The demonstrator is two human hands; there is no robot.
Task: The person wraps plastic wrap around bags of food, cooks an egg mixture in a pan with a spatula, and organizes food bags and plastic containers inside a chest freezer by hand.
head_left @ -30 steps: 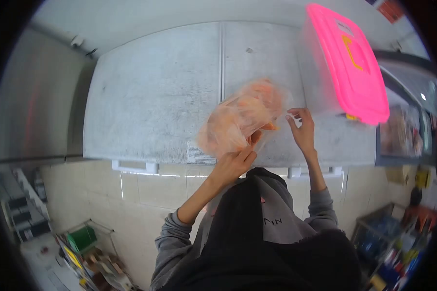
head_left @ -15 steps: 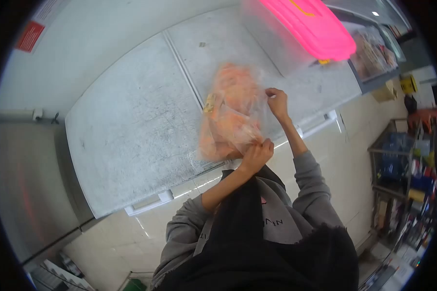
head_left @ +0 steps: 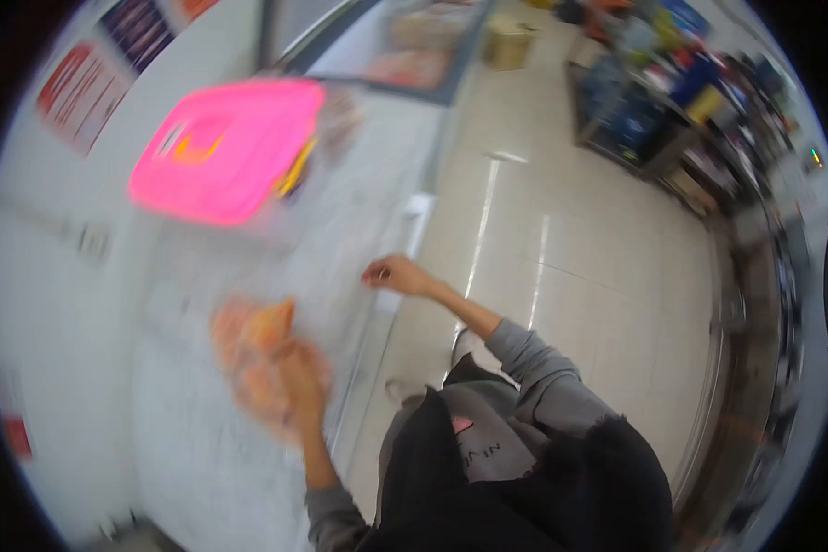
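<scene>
A clear plastic bag (head_left: 248, 382) of orange-pink pieces lies on the white worktop, blurred by motion. One brighter orange piece (head_left: 271, 322) shows at its upper side. My left hand (head_left: 299, 377) is over the bag with its fingers closed on it, just below that piece; the fingertips are smeared. Away from the bag, my right hand (head_left: 396, 274) hovers near the front edge of the worktop. Its fingers are curled and pinched together, with a small dark reddish spot at the tips that I cannot make out.
A clear box with a pink lid (head_left: 239, 138) stands on the white worktop (head_left: 184, 497), beyond the bag. Behind it is an open grey-framed chest (head_left: 423, 46) holding packed goods. Across the tiled floor (head_left: 543, 276) stands a cluttered metal shelf (head_left: 635, 120).
My view has swung to the right, so the box and bag appear further left. My right hand has drawn away from the bag, while my left stays at it.
</scene>
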